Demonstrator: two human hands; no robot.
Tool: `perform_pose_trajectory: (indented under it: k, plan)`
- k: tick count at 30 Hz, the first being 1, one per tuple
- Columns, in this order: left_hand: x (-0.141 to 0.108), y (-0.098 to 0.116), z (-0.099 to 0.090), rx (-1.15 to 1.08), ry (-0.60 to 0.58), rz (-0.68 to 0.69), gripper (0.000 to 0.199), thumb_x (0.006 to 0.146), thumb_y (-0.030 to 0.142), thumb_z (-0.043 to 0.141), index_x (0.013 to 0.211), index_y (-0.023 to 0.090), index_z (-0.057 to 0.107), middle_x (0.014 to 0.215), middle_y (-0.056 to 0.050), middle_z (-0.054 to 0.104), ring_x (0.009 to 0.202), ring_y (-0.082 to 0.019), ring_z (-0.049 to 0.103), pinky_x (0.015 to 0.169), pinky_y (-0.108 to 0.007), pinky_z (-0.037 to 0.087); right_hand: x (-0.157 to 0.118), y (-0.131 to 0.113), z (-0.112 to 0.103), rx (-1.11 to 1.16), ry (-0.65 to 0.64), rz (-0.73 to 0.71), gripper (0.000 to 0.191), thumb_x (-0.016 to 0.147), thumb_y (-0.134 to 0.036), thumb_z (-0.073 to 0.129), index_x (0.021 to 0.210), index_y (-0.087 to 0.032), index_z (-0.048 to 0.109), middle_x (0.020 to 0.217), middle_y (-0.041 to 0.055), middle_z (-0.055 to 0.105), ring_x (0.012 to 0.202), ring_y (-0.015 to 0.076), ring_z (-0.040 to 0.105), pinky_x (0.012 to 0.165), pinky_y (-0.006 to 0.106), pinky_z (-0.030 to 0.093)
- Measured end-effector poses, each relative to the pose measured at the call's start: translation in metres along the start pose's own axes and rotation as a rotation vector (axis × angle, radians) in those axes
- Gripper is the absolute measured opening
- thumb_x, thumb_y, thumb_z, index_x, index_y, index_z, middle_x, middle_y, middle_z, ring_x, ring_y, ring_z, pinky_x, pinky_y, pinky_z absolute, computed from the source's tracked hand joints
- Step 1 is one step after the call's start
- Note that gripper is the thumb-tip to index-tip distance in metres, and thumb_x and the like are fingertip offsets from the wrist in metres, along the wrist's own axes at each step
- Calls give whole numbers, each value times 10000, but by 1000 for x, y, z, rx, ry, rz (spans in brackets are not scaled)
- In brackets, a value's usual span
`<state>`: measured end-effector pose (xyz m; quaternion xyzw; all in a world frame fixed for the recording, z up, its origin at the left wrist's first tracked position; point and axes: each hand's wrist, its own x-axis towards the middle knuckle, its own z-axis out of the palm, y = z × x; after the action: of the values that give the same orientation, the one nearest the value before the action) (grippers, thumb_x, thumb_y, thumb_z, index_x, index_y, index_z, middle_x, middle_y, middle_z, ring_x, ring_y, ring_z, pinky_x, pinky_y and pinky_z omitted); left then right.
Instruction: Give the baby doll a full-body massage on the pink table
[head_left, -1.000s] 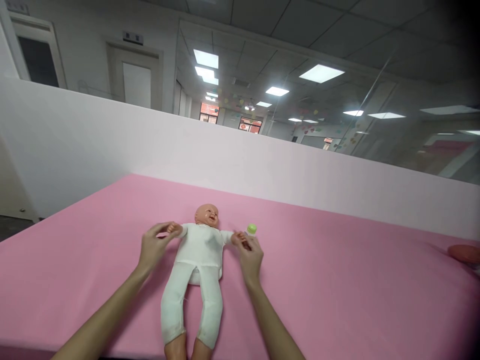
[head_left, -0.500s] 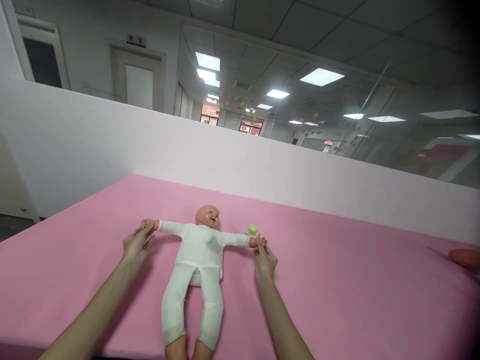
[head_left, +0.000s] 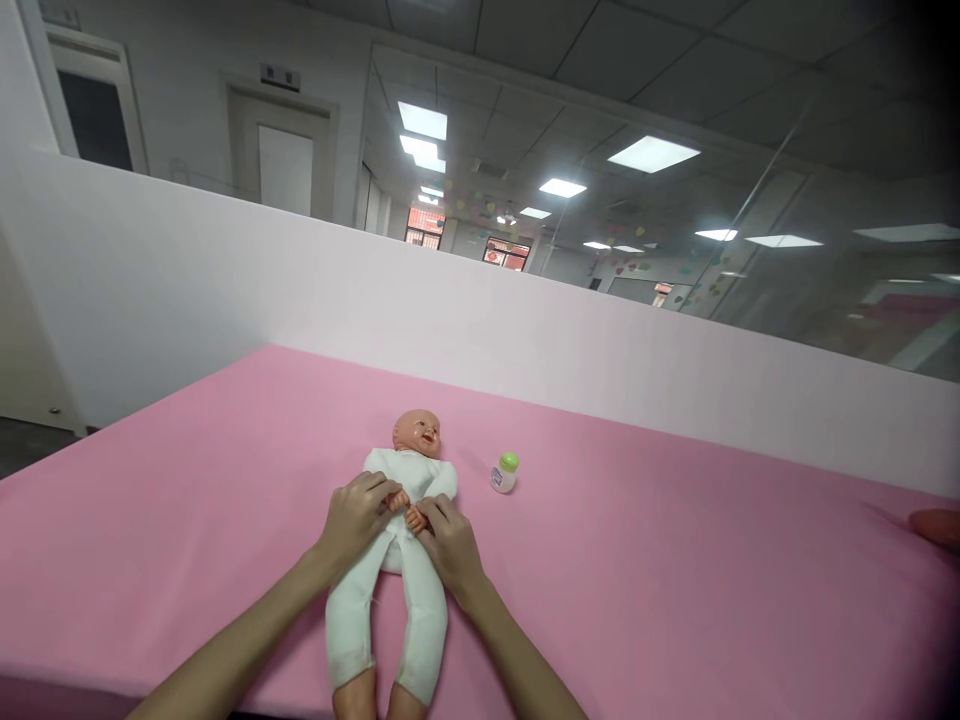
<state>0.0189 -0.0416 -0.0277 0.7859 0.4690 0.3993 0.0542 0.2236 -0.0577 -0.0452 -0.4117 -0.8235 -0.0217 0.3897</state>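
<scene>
A baby doll (head_left: 424,590) in a white outfit lies on its back on the pink padded surface (head_left: 637,560), head away from me. My left hand (head_left: 358,520) is closed around the doll's arm near the hand on the left side. With my right hand (head_left: 452,545) I grip its other arm close to the wrist. Both small doll hands meet over its belly. My fingers partly hide the doll's forearms. Right of the doll's shoulder stands a small clear jar (head_left: 503,479) with a green lid, apart from my hands.
A low white wall (head_left: 480,315) runs along the far side of the pink surface, with glass above it. At the right edge lies a reddish-brown rounded object (head_left: 936,527), partly cut off. The surface's left edge drops toward the floor.
The doll's arms, stretched out wide before, are now folded in over its belly, both my hands moving inward with them. The jar, partly covered earlier, now shows whole.
</scene>
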Motion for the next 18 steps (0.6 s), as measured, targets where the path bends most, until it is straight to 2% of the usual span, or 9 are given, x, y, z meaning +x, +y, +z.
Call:
perform_pose_trajectory:
  k: [3, 5, 6, 8, 11, 13, 15, 18]
  plan:
    - [3, 1, -4, -29, -1, -13, 183, 981, 348, 611, 953, 263, 770, 883, -45, 728, 842, -213, 627, 646, -303, 363, 4, 1, -5, 54, 11, 30, 180, 939, -106, 552, 956, -217, 693, 898, 44, 665, 775, 194, 631, 702, 295, 513]
    - [7, -1, -13, -162, 80, -96, 171, 955, 373, 644, 954, 261, 774, 937, -48, 749, 884, -225, 651, 706, -314, 423, 11, 6, -16, 166, 119, 160, 94, 948, -210, 613, 917, -215, 701, 878, 37, 663, 756, 183, 620, 691, 290, 513]
    - [9, -4, -19, -261, 154, -172, 173, 928, 396, 678, 957, 255, 774, 969, -53, 758, 913, -235, 664, 741, -323, 455, 14, 12, -24, 234, 215, 260, 96, 935, -285, 658, 897, -209, 702, 869, 37, 666, 745, 179, 615, 680, 290, 514]
    - [13, -16, -33, -485, 321, -382, 241, 845, 439, 765, 973, 236, 771, 1009, -65, 765, 948, -257, 683, 767, -340, 505, 18, 30, -38, 384, 437, 507, 255, 858, -439, 753, 854, -193, 691, 834, 36, 677, 694, 172, 601, 633, 293, 510]
    - [13, -48, -49, -796, 531, -750, 353, 732, 442, 858, 980, 211, 757, 1013, -67, 757, 925, -253, 695, 702, -330, 546, 10, 67, -54, 579, 684, 866, 445, 690, -577, 846, 773, -183, 657, 686, 5, 645, 585, 158, 559, 563, 300, 492]
    - [11, -71, -54, -932, 614, -983, 300, 717, 378, 878, 914, 203, 736, 956, -58, 745, 885, -231, 704, 670, -313, 559, -2, 90, -56, 664, 765, 1019, 486, 609, -605, 874, 696, -200, 619, 575, -30, 567, 528, 146, 521, 523, 299, 480]
    - [7, -90, -53, -996, 648, -1144, 215, 738, 299, 865, 817, 204, 689, 851, -45, 724, 834, -216, 713, 658, -310, 575, -15, 106, -53, 737, 799, 1098, 485, 563, -590, 890, 674, -215, 604, 538, -44, 530, 495, 140, 500, 491, 299, 479]
    - [4, -104, -47, -1021, 644, -1206, 195, 789, 232, 815, 745, 214, 625, 763, -32, 696, 796, -207, 721, 662, -316, 598, -29, 116, -47, 822, 816, 1142, 473, 512, -528, 918, 721, -215, 632, 564, -34, 559, 479, 133, 490, 476, 303, 495]
